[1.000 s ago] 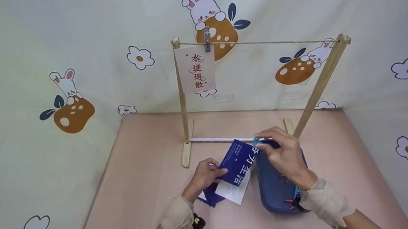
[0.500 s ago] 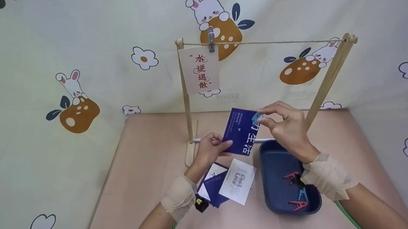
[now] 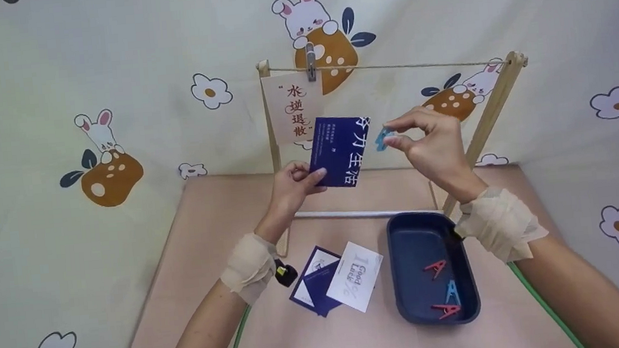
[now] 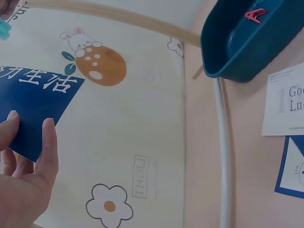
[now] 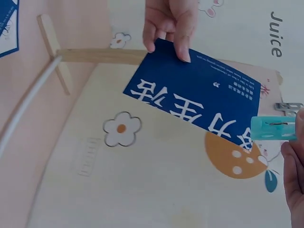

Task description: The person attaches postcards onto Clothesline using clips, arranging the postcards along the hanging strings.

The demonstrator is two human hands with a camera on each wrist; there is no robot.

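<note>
My left hand (image 3: 293,189) pinches a dark blue card (image 3: 338,152) with white lettering by its lower left edge, thumb in front. To the right of the card, my right hand (image 3: 433,143) pinches a light blue clothespin (image 3: 383,138) between thumb and fingertips. A small gap separates clothespin and card in the head view. Both are raised in front of a wooden rack with a string (image 3: 406,66). From that string hangs a pale card (image 3: 293,108) with red characters, held by a grey clip (image 3: 310,63) near the left post.
On the pink table, a dark blue bin (image 3: 399,278) holds red clothespins (image 3: 435,269) and a blue clothespin (image 3: 451,293). Left of it, a white "Good Luck" card (image 3: 356,276) overlaps dark blue and white cards (image 3: 313,283). The rack's right post (image 3: 491,107) leans behind my right hand.
Both hands have risen from the table towards the string, carrying the blue card and the clothespin. The loose cards and the bin's clothespins are now uncovered in the head view.
</note>
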